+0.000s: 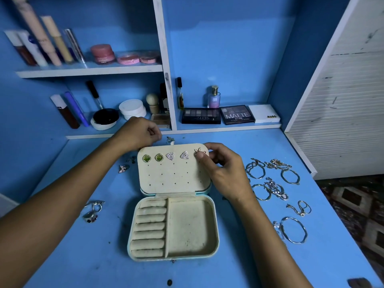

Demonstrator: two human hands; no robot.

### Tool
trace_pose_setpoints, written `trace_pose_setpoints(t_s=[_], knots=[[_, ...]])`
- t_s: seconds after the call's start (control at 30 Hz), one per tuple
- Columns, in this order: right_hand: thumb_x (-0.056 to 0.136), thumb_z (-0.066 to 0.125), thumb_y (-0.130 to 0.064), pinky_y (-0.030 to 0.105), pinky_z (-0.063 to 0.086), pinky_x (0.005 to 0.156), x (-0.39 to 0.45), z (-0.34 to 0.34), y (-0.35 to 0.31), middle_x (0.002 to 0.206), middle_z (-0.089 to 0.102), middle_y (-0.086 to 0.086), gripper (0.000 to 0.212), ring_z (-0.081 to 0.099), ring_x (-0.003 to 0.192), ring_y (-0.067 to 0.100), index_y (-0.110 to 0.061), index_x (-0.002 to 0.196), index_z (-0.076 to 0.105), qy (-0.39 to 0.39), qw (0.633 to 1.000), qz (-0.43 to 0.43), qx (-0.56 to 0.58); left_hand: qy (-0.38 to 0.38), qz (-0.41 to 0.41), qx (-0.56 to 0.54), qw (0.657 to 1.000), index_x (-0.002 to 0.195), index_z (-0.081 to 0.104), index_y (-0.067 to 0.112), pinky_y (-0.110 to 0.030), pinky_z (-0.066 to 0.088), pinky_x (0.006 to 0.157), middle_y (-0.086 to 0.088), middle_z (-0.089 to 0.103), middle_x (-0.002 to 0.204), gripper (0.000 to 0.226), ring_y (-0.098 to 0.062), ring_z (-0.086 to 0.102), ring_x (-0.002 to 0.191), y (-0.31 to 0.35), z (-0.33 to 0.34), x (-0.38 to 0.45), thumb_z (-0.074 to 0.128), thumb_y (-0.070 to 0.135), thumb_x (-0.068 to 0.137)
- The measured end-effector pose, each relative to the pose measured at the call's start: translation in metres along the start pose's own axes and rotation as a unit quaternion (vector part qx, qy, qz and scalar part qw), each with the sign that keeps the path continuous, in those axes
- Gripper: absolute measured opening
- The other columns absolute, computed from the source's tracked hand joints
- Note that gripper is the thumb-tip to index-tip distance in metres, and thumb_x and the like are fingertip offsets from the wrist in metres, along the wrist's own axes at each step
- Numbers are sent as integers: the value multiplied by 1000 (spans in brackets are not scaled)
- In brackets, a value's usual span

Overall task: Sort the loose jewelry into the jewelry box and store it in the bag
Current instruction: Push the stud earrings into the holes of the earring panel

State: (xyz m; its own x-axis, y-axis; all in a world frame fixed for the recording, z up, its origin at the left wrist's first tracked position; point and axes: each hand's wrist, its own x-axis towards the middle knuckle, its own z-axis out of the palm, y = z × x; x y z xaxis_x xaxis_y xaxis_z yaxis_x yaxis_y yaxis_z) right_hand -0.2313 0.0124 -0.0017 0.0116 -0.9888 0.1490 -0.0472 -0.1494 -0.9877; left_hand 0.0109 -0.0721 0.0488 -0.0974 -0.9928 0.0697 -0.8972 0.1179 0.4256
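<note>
An open cream jewelry box [191, 250] lies on the blue table, its lid panel [172, 175] folded back flat. Two green studs [152, 158] and two triangular crystal studs [177, 156] sit in the panel's top row. My right hand [222, 169] pinches a butterfly-shaped earring [198, 151] at the panel's top right corner. My left hand [139, 133] is curled behind the lid's top left edge; what it grips is hidden. A matching butterfly earring [123, 168] and small pieces [131, 159] lie left of the lid. Rings [93, 210] lie further left.
Bracelets and chains [272, 179] are spread on the table right of the box, with a large bangle [294, 230] nearer me. Cosmetics fill the shelves behind: eyeshadow palettes [218, 115], a perfume bottle [214, 97], tubes and jars. A white slatted door [340, 100] stands at right.
</note>
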Motion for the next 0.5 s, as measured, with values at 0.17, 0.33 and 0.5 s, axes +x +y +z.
trace_pose_setpoints(t_s=[0.17,0.33,0.5], knots=[[86,77,-31,21,46,66,-11,-6,-13,76,66,-2,15,61,73,11,-28,100,71,-13,997,-44,-54,18,15,-30,999,89,76,15,-11,43,65,1,72,85,11,-10,63,79,10,-9,-7,74,24,86],[87,76,-34,19,47,63,-35,-16,-17,81,69,-3,13,64,76,16,-30,97,69,-15,990,-105,-90,21,44,-58,997,89,76,17,-1,40,60,2,72,87,7,-11,63,80,29,-18,-21,74,23,87],[85,71,-39,33,54,68,-57,-18,-6,85,69,-4,22,65,75,16,-23,101,72,13,974,-187,-124,-2,79,-74,994,89,75,16,0,37,63,14,68,81,7,0,61,79,51,-24,-45,74,22,87]])
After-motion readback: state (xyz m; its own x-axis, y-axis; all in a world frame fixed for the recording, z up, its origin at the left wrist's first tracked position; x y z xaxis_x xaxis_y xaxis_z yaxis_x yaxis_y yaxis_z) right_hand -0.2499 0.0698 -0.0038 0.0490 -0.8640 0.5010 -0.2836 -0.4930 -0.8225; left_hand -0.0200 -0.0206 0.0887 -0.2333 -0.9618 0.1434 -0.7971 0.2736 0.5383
